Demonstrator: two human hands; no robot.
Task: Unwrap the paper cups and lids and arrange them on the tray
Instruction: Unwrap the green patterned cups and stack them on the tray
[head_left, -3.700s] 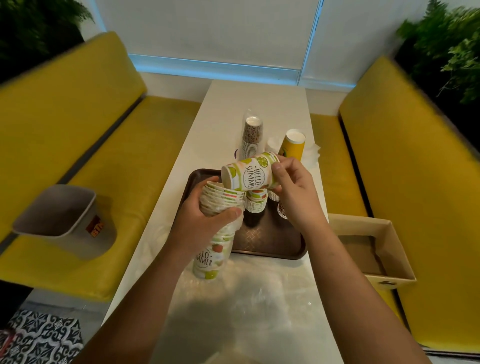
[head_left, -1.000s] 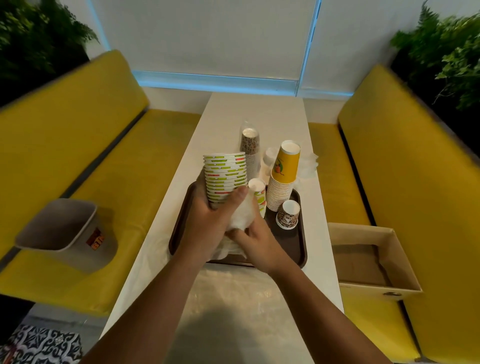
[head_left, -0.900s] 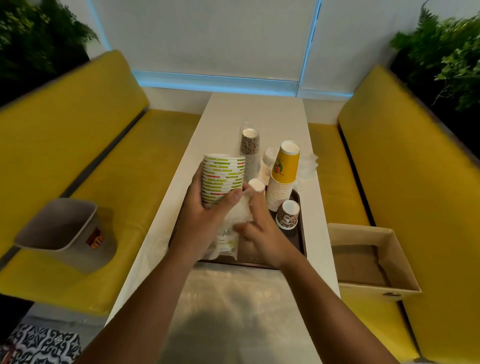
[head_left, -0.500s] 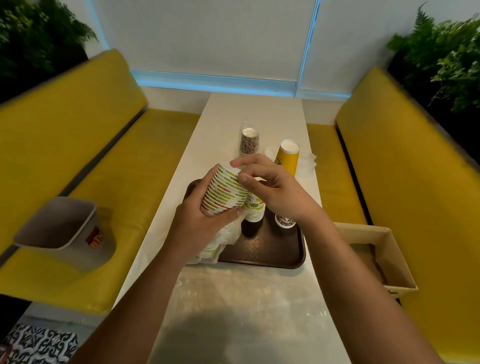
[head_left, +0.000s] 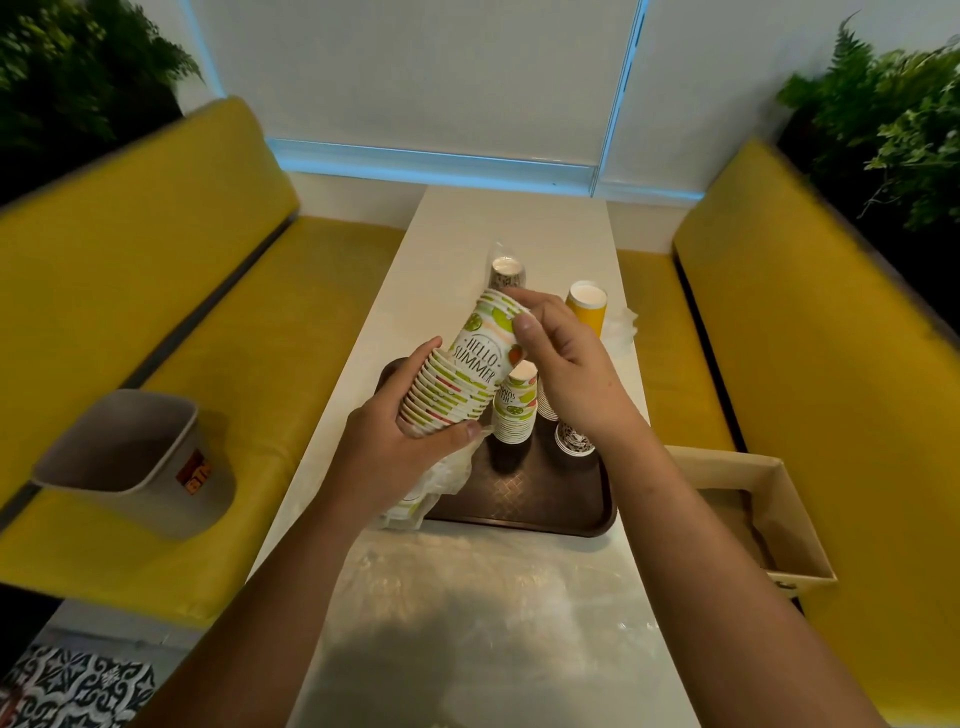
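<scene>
Two hands, one tray, one bin, one box.

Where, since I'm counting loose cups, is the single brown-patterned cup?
In the head view, the brown-patterned cup stands on the tray, right side, just right of the standing Hello Summer stack.

We read HELLO SUMMER on the top cup of the held stack, between our right hand's thumb and our left hand's fingertips. The tray stack beside our right palm shows the same print upside down, partly hidden. The bin's orange label is illegible.
</scene>
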